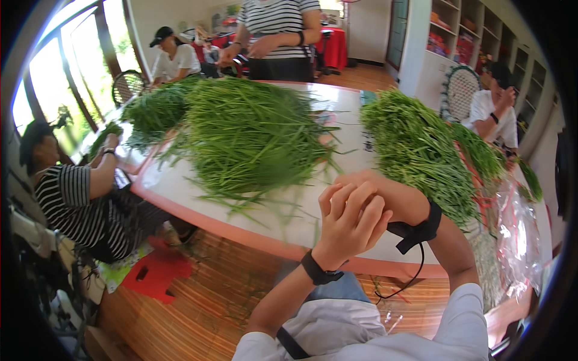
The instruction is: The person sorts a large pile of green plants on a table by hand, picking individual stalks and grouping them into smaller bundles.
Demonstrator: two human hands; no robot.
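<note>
My left hand (350, 221) is raised over the near edge of the table, its fingers bent against my right hand (361, 180), which is partly hidden behind it. No plant stem shows between the hands. Both wrists wear black bands, and a black cord hangs from the right one. Beyond the hands, a large heap of long green grass-like stalks (253, 135) lies on the white tabletop (289, 225). To the right lies a second heap of green leafy stalks (415, 149).
A clear plastic bag (517, 234) hangs at the table's right end. Another green bundle (158, 106) lies at the far left. Several people sit or stand around the table. A red bag (158, 270) lies on the wooden floor. The table has a pink edge (271, 246).
</note>
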